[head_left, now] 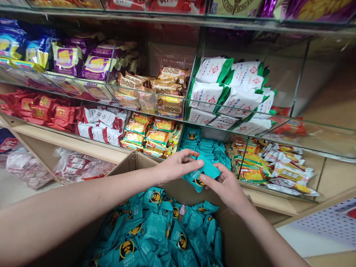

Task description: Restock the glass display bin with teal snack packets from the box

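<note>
Between my two hands are teal snack packets (198, 174) with a black and yellow emblem, held over the far edge of a cardboard box. My left hand (179, 164) pinches them from the left, thumb on top. From the right, my right hand (224, 185) grips them with its thumb across the front. How many packets are in the grip I cannot tell. Below, the cardboard box (235, 233) holds a heap of the same teal packets (155, 226). Just beyond my hands, a shelf compartment contains more teal packets (211, 148) stacked in rows.
Left of the teal compartment sit yellow-orange packets (158, 136); to its right are yellow-green packets (252, 165) and white-gold ones (289, 170). A clear shelf front (225, 108) runs above, with white-green packets (210, 97) behind it. Plastic-wrapped bags (80, 165) lie in the lower left cubby.
</note>
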The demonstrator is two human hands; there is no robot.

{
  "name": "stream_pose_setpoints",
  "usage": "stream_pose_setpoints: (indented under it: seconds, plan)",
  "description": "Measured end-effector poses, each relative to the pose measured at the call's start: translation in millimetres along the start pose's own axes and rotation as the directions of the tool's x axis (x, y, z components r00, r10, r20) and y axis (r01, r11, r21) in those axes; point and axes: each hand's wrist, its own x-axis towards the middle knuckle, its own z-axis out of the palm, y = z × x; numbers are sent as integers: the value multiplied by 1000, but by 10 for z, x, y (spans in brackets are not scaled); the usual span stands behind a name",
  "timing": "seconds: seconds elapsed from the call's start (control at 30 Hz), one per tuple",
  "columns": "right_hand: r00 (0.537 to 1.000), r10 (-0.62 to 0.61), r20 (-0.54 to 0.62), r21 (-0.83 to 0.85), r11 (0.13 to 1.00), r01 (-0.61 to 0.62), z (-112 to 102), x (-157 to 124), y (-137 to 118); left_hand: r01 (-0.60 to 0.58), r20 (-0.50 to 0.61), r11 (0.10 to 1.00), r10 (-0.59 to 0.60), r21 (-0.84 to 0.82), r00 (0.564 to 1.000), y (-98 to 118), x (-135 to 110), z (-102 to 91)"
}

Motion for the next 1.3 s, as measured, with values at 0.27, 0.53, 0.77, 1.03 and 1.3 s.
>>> stream_pose_setpoints:
  seconds: [0.27, 0.53, 0.77, 1.03, 1.3]
  plan:
    - [996, 13, 90, 198, 980, -31, 30, -18, 26, 61, -31, 992, -64, -110, 997, 12, -11, 18]
    - [994, -27, 108, -20, 999, 29, -28, 22, 73, -69, 13, 995, 68, 75, 998, -2, 29, -58]
    - [992, 35, 124, -26, 999, -32, -49, 25, 58, 33, -135, 998, -24, 59, 991, -31, 49, -58]
    - [975, -151, -166, -455, 888, 60, -289, 732, -80, 115, -9, 901, -123, 417, 992, -83, 113, -169]
    - [953, -294, -79, -835, 542, 98, -117, 1621, -112, 30, -18, 848, -24, 530, 1000, -165, 122, -182]
